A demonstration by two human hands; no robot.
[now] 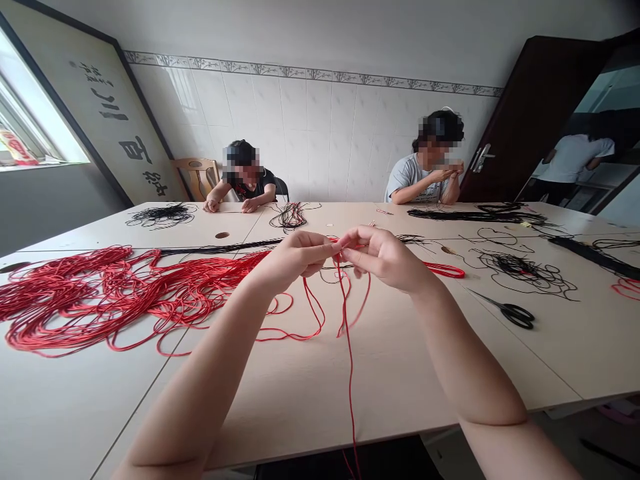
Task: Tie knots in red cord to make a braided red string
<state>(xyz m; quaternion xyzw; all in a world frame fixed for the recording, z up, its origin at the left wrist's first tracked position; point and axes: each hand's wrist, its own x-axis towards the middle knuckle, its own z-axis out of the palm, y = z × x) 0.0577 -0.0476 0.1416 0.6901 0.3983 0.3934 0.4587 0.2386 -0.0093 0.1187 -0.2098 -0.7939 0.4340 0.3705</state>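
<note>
My left hand (295,259) and my right hand (383,257) meet above the middle of the table, fingertips pinched together on a thin red cord (349,333). The cord hangs down from the pinch in loops and one strand runs off the table's near edge. A big tangled pile of red cords (100,293) lies on the table to the left of my left hand. A small bundle of red cord (445,269) lies just right of my right hand.
Black scissors (510,311) lie to the right. Black cord bundles (470,215) and loose black cords (525,270) are spread over the far and right side of the pale table (300,393). Two people sit at the far edge, hands busy. A dark door stands open at right.
</note>
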